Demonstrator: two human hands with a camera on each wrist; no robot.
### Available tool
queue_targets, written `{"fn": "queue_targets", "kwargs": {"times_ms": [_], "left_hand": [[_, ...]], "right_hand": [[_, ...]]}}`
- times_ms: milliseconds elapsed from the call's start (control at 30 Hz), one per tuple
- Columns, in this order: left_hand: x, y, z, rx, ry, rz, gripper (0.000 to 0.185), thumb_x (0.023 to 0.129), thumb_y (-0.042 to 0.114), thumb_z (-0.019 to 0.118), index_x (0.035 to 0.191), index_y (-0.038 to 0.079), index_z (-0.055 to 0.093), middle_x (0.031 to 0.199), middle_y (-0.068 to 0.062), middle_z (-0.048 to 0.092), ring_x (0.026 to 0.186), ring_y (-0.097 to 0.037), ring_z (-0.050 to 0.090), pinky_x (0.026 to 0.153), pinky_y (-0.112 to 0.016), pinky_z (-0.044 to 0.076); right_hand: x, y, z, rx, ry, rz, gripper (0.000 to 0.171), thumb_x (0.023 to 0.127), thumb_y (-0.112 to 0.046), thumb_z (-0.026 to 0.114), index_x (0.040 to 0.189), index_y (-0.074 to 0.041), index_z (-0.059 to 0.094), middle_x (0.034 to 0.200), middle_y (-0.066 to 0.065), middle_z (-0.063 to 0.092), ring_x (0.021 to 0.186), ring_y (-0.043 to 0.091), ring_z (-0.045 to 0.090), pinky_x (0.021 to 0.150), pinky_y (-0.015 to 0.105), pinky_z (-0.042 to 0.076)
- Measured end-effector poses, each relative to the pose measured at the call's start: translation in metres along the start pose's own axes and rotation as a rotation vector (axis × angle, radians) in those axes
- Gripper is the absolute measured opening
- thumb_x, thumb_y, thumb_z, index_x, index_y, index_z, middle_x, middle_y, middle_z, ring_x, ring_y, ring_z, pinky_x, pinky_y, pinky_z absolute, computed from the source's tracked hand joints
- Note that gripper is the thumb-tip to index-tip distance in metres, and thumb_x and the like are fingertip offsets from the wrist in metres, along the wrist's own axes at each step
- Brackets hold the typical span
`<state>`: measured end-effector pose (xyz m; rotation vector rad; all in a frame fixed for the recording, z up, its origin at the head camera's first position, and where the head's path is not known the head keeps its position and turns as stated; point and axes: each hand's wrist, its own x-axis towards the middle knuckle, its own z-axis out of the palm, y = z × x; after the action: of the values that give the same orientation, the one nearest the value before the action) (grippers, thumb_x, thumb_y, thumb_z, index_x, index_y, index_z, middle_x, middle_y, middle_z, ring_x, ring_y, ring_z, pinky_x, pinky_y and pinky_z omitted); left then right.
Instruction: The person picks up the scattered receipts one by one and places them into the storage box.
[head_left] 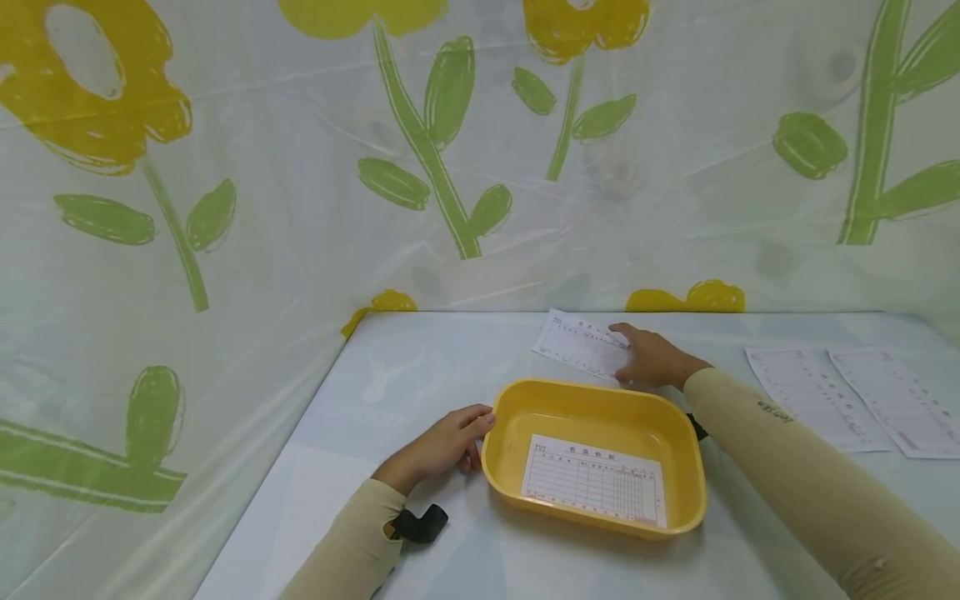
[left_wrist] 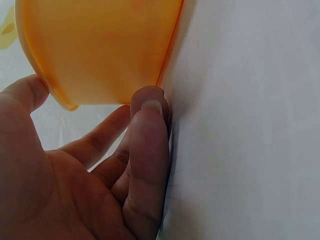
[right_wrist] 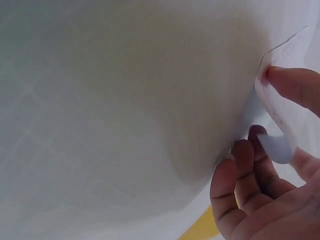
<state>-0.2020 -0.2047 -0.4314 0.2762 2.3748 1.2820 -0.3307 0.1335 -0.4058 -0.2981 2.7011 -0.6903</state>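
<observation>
A yellow plastic tray [head_left: 498,492] sits on the table with a printed paper form [head_left: 592,479] lying flat in it. At its left end my left hand [head_left: 442,442] holds the tray, thumb at the rim; in the left wrist view the curled fingers [left_wrist: 147,150] lie low beside the tray's wall [left_wrist: 115,50]. Behind the tray, my right hand [head_left: 652,358] pinches the right edge of another paper form [head_left: 577,343]. The right wrist view has the thumb [right_wrist: 295,85] on this paper, whose edge bends up and curls between thumb and fingers.
Two more paper forms [head_left: 817,400] lie side by side on the table [head_left: 360,442] at the right, beyond the right forearm. A white curtain [head_left: 300,208] with yellow flowers hangs along the back and left. Black straps [head_left: 422,525] circle the wrists.
</observation>
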Motion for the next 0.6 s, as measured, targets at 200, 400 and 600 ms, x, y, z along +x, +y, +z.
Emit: {"fn": "queue_targets", "kwargs": {"times_ms": [200, 400, 600], "left_hand": [[0.000, 0.001, 0.000, 0.002, 0.001, 0.002, 0.048, 0.103, 0.054, 0.042, 0.135, 0.021, 0.057, 0.089, -0.003, 0.065, 0.066, -0.019, 0.060, 0.064, -0.031, 0.053], [0.000, 0.003, 0.000, 0.011, 0.002, 0.003, 0.048, 0.104, 0.053, 0.041, 0.136, 0.021, 0.057, 0.089, -0.002, 0.065, 0.067, -0.018, 0.060, 0.064, -0.030, 0.053], [-0.001, 0.002, 0.000, 0.012, 0.003, -0.003, 0.049, 0.104, 0.053, 0.041, 0.137, 0.020, 0.056, 0.087, -0.002, 0.065, 0.065, -0.018, 0.059, 0.064, -0.030, 0.053]], "right_hand": [[0.001, 0.003, -0.002, -0.004, 0.024, 0.011, 0.075, 0.091, -0.013, 0.070, 0.153, -0.005, 0.028, 0.151, 0.024, 0.044, 0.120, 0.038, 0.051, 0.112, 0.062, 0.032], [-0.003, 0.008, -0.004, -0.029, 0.059, -0.022, 0.052, 0.100, -0.012, 0.055, 0.147, 0.000, 0.035, 0.146, 0.026, 0.048, 0.114, 0.035, 0.053, 0.111, 0.061, 0.035], [-0.011, 0.008, -0.008, -0.005, 0.100, -0.051, 0.043, 0.103, -0.010, 0.044, 0.143, 0.003, 0.038, 0.147, 0.027, 0.047, 0.118, 0.037, 0.053, 0.111, 0.060, 0.035]]}}
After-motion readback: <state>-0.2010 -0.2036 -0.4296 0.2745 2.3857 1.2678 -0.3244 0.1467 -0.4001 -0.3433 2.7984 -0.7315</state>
